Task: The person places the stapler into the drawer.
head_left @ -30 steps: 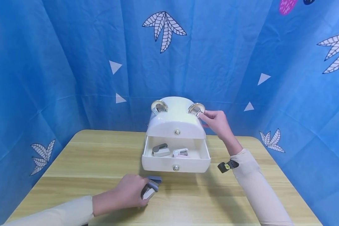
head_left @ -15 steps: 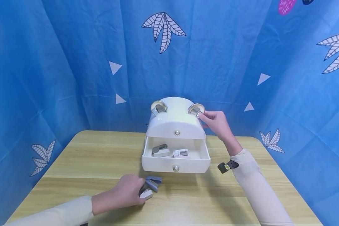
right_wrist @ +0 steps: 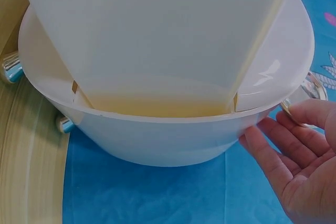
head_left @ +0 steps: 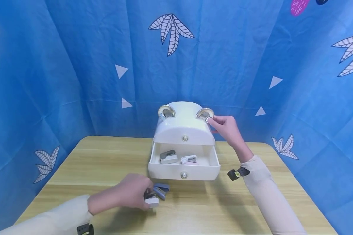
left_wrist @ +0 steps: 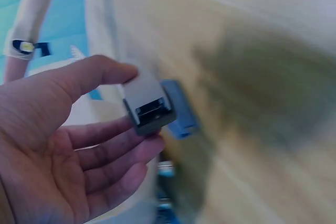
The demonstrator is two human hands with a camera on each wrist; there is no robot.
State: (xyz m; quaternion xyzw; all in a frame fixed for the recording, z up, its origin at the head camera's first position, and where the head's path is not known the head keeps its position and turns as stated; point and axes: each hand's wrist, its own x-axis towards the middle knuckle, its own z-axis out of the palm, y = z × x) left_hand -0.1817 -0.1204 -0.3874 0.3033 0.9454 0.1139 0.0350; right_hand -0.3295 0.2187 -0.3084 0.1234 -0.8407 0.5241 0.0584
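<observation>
Staplers seem to be the business at this wooden table (head_left: 76, 163) — small ones, going into a white drawer box (head_left: 183, 125).

Starting at the left: the left hand (head_left: 129, 195) lies low at about seven o'clock from the box, fingers and thumb curled around a little grey-and-white stapler (head_left: 151, 199). The wrist view shows the stapler (left_wrist: 149, 106) pinched between the thumb and fingers, with a blue stapler (head_left: 161, 190) just beside it on the wood. Whether the held one rests on the table or is just lifted, I cannot tell.

At the middle, the box's lower drawer (head_left: 183, 171) stands pulled out toward me. Two small staplers lie inside it already: a grey one (head_left: 167, 156) at the left, a white one (head_left: 189, 159) to its right, near each other but apart. The upper drawer looks pushed in.

To the right, at about two o'clock from the drawer, the right hand (head_left: 226, 127) is up at the box's shiny right ear (head_left: 205, 114), fingertips touching it, fingers only lightly bent — steadying rather than gripping, by the look of it.

My reading: roughly half done. Two pieces are stowed; the held one and the blue one are not yet in, and the drawer is not yet shut.
</observation>
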